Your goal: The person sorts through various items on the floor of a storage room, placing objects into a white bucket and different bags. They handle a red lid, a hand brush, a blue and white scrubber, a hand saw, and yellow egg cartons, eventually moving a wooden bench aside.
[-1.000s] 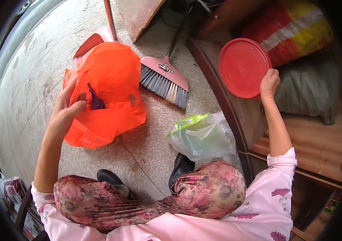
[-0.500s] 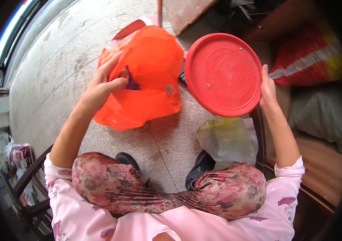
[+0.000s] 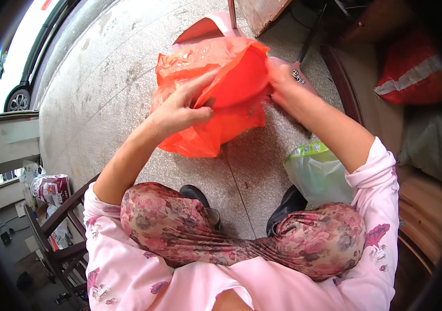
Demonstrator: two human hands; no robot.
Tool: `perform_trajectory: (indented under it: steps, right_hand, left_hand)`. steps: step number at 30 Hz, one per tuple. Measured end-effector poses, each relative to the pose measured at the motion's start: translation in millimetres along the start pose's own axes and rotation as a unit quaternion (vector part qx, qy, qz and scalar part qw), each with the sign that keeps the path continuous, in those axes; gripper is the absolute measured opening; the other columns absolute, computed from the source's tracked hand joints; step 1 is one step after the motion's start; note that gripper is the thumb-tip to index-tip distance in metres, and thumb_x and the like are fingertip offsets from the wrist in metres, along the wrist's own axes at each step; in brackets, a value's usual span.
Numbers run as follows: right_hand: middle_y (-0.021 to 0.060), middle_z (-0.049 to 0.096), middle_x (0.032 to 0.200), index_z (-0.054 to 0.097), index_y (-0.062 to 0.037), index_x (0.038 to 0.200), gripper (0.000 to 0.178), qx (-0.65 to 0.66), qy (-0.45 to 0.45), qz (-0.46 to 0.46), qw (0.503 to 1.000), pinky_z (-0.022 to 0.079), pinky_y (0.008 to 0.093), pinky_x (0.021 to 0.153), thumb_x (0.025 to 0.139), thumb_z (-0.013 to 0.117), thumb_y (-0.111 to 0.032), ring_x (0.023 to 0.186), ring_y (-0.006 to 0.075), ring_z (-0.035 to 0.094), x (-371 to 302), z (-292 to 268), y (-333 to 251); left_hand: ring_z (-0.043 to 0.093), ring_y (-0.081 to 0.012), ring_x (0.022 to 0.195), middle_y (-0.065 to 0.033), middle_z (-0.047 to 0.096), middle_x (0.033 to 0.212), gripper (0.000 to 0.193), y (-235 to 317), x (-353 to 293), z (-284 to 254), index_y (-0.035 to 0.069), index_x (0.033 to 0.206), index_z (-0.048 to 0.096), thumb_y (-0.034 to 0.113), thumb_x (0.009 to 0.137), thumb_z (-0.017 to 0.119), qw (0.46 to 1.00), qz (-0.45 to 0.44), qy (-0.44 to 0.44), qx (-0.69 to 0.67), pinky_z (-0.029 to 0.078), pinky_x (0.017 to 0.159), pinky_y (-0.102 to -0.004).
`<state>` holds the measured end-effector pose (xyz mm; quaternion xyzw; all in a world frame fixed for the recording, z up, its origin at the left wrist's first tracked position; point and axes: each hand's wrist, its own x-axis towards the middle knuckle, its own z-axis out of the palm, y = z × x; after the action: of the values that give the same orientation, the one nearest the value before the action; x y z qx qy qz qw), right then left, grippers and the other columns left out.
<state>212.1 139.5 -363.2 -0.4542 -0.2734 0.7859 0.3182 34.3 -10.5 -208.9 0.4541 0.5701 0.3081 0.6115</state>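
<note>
A thin orange-red plastic bag (image 3: 195, 132) hangs above the floor in front of my knees. My left hand (image 3: 184, 106) is closed on the bag's near left side, thumb and fingers pinching the film. The round red lid (image 3: 244, 83) is at the bag's mouth, mostly covered by or inside it; how deep it sits I cannot tell. At the lid's right edge is my right hand (image 3: 283, 83), smeared by motion, its fingers closed around the rim.
Beyond the bag stands a pink dustpan (image 3: 221, 23) with an upright handle. A clear bag with a green edge (image 3: 317, 171) is by my right knee. A dark wooden chair (image 3: 63, 223) is at left, wooden furniture (image 3: 423, 207) at right, with a red sack (image 3: 413, 78).
My right hand has brought the red lid leftward to the orange-red bag, which now covers much of it. My left hand still grips the bag. The view has shifted left.
</note>
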Motion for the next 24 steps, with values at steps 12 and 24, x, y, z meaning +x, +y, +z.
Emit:
perform_trajectory:
  steps: [12,24]
  right_hand:
    - [0.0188,0.057,0.099,0.050,0.0017,0.110,0.041,-0.461,-0.264,-0.300,0.792,0.040,0.0386,0.084,0.087,0.045,-0.032,0.095,0.0318,0.053,-74.4,22.1,-3.6]
    - [0.0103,0.048,0.104,0.058,-0.0090,0.073,0.010,-0.639,-0.011,-0.586,0.498,0.036,0.0345,0.077,0.063,0.059,-0.011,0.097,0.0247,0.045,-112.7,-53.4,-73.9]
  left_hand:
    - [0.053,-0.0117,0.077,-0.0051,0.054,0.086,0.033,43.6,-9.3,-45.6,-0.005,0.105,0.052,0.002,0.072,0.053,0.951,0.198,0.213,-0.106,0.042,0.071,-0.0246]
    - [0.059,-0.0106,0.090,-0.0040,0.060,0.094,0.048,74.7,-20.3,-74.9,-0.005,0.121,0.044,0.009,0.076,0.052,0.932,0.242,0.269,-0.034,0.042,0.090,-0.0262]
